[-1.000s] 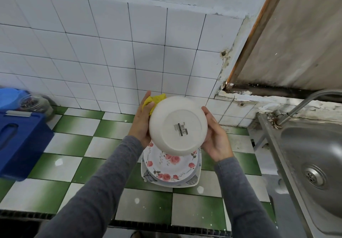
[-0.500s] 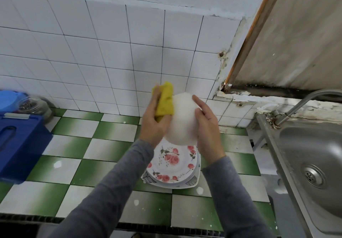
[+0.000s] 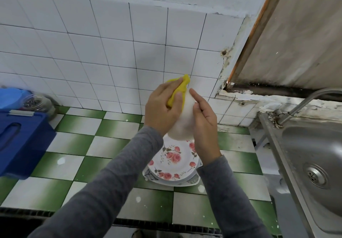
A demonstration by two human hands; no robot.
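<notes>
A: We log the round white ceramic bowl (image 3: 182, 126) first: it is held in the air, on edge, between both hands.

B: Agreed. Our left hand (image 3: 162, 108) grips the crumpled yellow cloth (image 3: 184, 86) and presses it to the bowl's upper left side. Our right hand (image 3: 204, 126) clasps the bowl's right side, fingers curved against it.

A: Directly below we note the round plate printed with pink roses (image 3: 172, 161), topmost of a stack of plates (image 3: 193, 181) on the green-and-white chequered tiled tabletop (image 3: 77, 145).

B: Further out, a blue plastic box (image 3: 20, 139) sits at the left edge, with a blurred glass jar (image 3: 37, 103) behind it. A stainless steel sink (image 3: 314, 154) with its tap (image 3: 305, 104) stands at the right.
</notes>
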